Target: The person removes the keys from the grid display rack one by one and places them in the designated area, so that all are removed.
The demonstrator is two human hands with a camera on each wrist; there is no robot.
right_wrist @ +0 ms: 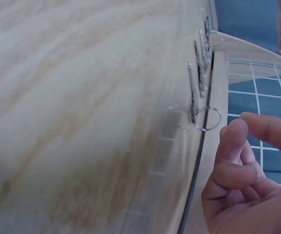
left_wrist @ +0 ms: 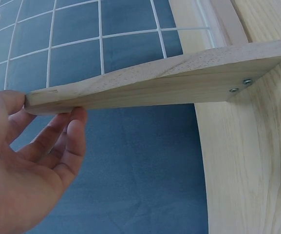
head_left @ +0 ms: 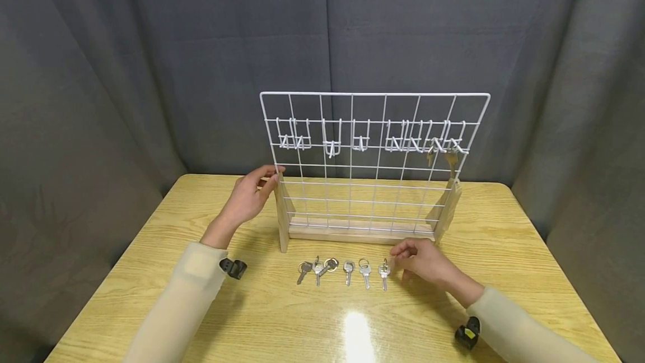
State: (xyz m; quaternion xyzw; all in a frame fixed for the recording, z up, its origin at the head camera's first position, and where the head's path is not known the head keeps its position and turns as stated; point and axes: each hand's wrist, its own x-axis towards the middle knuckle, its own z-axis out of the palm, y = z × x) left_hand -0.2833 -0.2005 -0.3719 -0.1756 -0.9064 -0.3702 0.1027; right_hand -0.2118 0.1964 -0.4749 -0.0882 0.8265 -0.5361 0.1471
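My left hand [head_left: 250, 195] is at the left end of a white wire grid rack [head_left: 351, 167]. Its thumb and fingers grip the upper tip of the wooden side support [left_wrist: 155, 80]. My right hand [head_left: 423, 262] hovers low over the table beside the rightmost silver key [head_left: 384, 274]. In the right wrist view, its thumb and index fingertips come close together near that key's ring [right_wrist: 209, 120], with nothing seen between them. More keys lie in a row to the left, among them a silver key [head_left: 365, 274] and a darker key [head_left: 304, 271].
White hooks [head_left: 331, 147] hang along the upper grid. On the rightmost ones hang a brass-coloured key [head_left: 452, 160] and another small key [head_left: 430, 157]. The rack's wooden base [head_left: 358, 234] stands on the wood-grain table [head_left: 302, 324]. Grey curtains [head_left: 227, 43] surround the table.
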